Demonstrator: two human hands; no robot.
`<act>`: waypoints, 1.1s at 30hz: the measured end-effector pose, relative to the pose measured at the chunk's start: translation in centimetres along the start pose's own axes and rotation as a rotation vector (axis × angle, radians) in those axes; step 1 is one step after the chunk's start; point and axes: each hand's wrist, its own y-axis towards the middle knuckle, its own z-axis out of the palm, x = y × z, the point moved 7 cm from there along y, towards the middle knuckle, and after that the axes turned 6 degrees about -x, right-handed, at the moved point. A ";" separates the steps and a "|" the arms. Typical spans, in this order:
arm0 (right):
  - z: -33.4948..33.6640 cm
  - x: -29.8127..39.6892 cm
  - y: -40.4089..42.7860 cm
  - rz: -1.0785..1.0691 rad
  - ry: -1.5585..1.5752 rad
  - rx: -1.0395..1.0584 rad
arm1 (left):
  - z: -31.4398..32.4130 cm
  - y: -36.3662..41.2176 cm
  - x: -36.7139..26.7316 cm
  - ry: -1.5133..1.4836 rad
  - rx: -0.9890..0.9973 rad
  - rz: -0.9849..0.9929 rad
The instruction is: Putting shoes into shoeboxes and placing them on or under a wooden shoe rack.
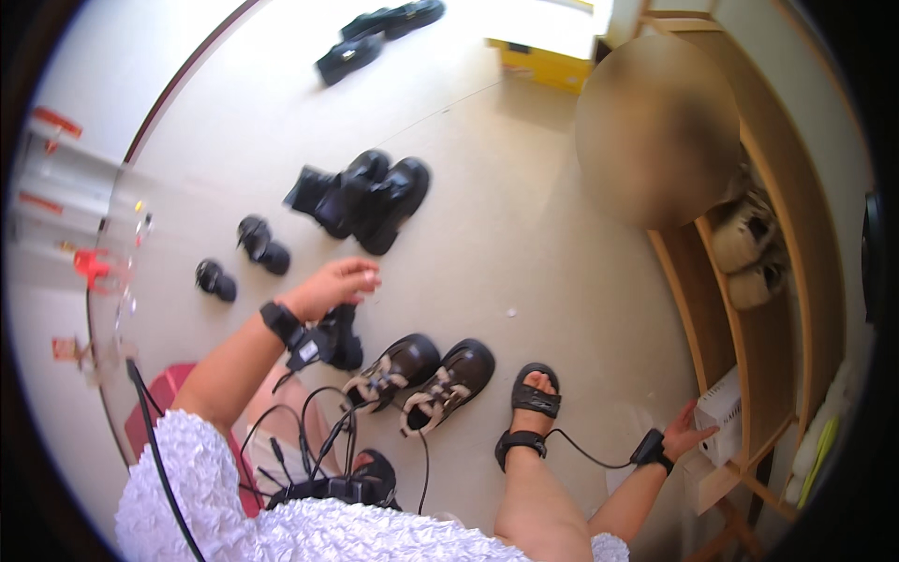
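My left hand is raised over the floor with its fingers loosely bent and nothing visible in it. Below it lies a black shoe, partly hidden by my wrist. Just up from the hand stand black boots, and towards me is a pair of dark brown shoes with pale thick laces. On the right, my right hand has its fingers spread against a white box bearing writing, at the lower end of the wooden shelf. Whether it bears the box's weight I cannot tell.
Small black shoes stand at the left, more black shoes at the top. A yellow box is near the wooden shoe rack, which holds beige shoes. A blurred round patch covers part of the rack. Cables hang around my waist.
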 end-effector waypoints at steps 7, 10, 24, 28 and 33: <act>-1.4 -5.9 -8.0 0.245 -0.486 0.284 | -13.2 -7.5 5.1 0.014 -0.254 -0.066; 1.7 -7.0 -10.3 0.239 -0.679 0.374 | -18.2 -13.9 9.9 -0.010 -0.352 -0.152; 28.1 -6.9 -35.4 -0.433 -1.430 1.377 | -13.3 -24.3 26.3 0.397 -0.407 0.074; 33.9 -6.5 -44.9 -0.628 -1.486 1.598 | -12.2 -23.9 24.2 0.345 -0.406 0.140; 38.3 -7.0 -59.5 -0.810 -1.504 1.896 | -11.4 -22.7 25.2 0.316 -0.341 0.041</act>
